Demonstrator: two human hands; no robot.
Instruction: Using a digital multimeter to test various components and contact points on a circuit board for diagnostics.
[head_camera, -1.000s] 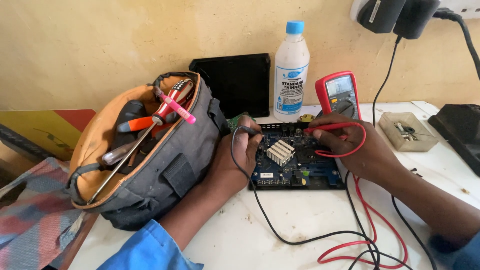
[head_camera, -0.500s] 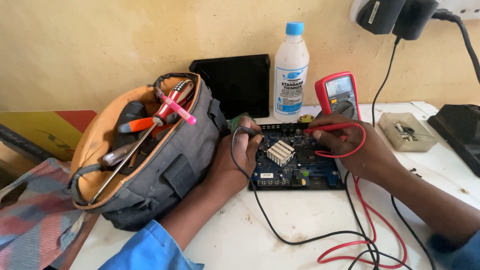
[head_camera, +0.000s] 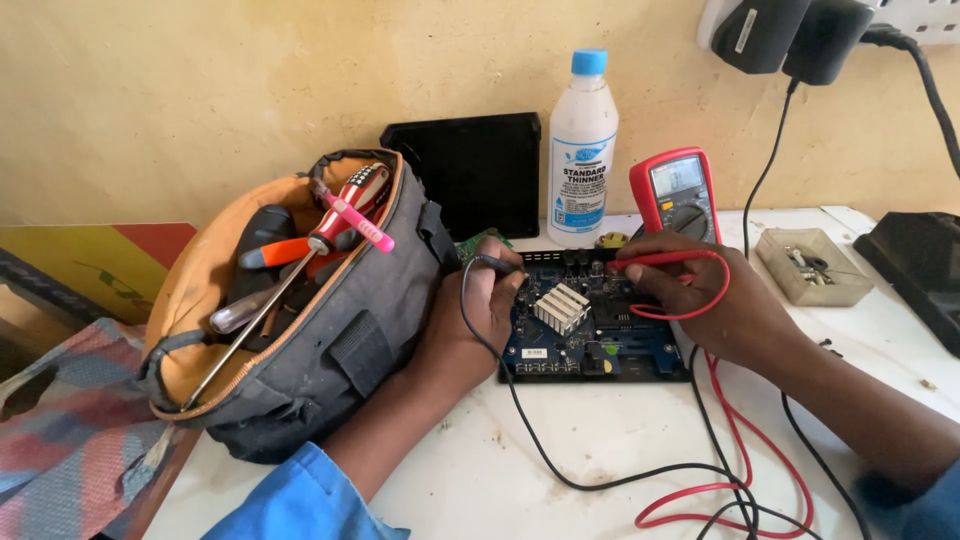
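My white table carries the blue circuit board in its black tray, the grey tool bag, a red multimeter, a white plastic bottle, a small clear box of parts and the looping red and black leads.

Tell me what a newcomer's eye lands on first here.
At centre, the left hand and right hand press a black probe and a red probe onto a blue circuit board. Behind stands a red multimeter; left, an open tool bag.
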